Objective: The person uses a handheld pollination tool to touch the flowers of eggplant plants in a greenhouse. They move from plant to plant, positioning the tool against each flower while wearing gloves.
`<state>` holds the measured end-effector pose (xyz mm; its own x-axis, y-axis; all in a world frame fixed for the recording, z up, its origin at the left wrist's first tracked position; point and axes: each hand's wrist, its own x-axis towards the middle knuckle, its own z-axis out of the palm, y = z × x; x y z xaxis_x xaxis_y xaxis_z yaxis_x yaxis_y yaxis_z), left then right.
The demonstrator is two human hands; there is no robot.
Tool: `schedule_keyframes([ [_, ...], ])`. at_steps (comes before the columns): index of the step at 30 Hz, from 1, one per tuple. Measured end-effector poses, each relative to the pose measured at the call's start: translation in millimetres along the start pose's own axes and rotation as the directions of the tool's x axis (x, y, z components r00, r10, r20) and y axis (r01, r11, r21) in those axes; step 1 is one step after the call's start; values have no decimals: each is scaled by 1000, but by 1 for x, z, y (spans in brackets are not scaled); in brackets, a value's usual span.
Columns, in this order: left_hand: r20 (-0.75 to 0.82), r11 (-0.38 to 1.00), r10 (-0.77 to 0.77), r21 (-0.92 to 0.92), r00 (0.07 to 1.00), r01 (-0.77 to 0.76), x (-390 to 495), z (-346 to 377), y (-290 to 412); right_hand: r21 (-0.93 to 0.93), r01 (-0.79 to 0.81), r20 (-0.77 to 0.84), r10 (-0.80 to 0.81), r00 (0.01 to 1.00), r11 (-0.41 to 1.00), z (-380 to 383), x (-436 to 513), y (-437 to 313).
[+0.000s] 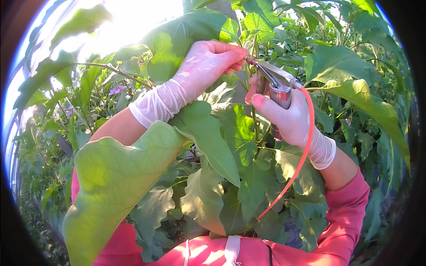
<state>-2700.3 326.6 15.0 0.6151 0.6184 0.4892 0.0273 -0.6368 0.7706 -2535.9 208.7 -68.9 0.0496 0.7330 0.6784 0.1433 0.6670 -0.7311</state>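
My right hand (pixel 288 114), in a thin white glove, grips a metal spray gun (pixel 276 74) with a cylindrical handle. A red hose (pixel 308 133) runs from the gun's rear end down past my wrist. My left hand (pixel 213 60), also gloved, reaches in from the left with thumb and fingers pinched together at the gun's nozzle tip (pixel 252 61). Whatever lies between those fingertips is hidden. Both hands are beside an upright green stem (pixel 255 50) of an eggplant plant.
A large eggplant leaf (pixel 116 186) stands close in front of my left forearm. Another broad leaf (pixel 209 139) hangs between my arms. A purple flower (pixel 117 89) is at the left on a branch (pixel 113 69). Dense foliage surrounds both arms, and strong sunlight glares at upper left.
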Motion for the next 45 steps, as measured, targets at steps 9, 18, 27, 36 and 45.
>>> schedule_keyframes([
  [9, 110, 980, -25, 201, 994, 2, -4, -2, 11, 240, 183, -97, -164, 982, 953, -8, -7, 1],
  [18, 718, -610, 475, 686, 509, -397, 45, 27, 21, 303, 364, -328, -262, 908, 881, -34, -10, -30],
  [27, 321, -492, 289, 858, 902, -148, 31, 26, 31, 282, 349, -370, -234, 899, 894, -56, -21, -24],
  [36, 561, -623, 502, 762, 658, -175, 52, -18, 36, 179, 368, -299, -306, 904, 912, -71, -6, -33],
  [45, 425, -357, 520, 896, 741, -263, 92, 3, 66, -281, 222, -48, -245, 968, 934, -109, 95, -39],
])
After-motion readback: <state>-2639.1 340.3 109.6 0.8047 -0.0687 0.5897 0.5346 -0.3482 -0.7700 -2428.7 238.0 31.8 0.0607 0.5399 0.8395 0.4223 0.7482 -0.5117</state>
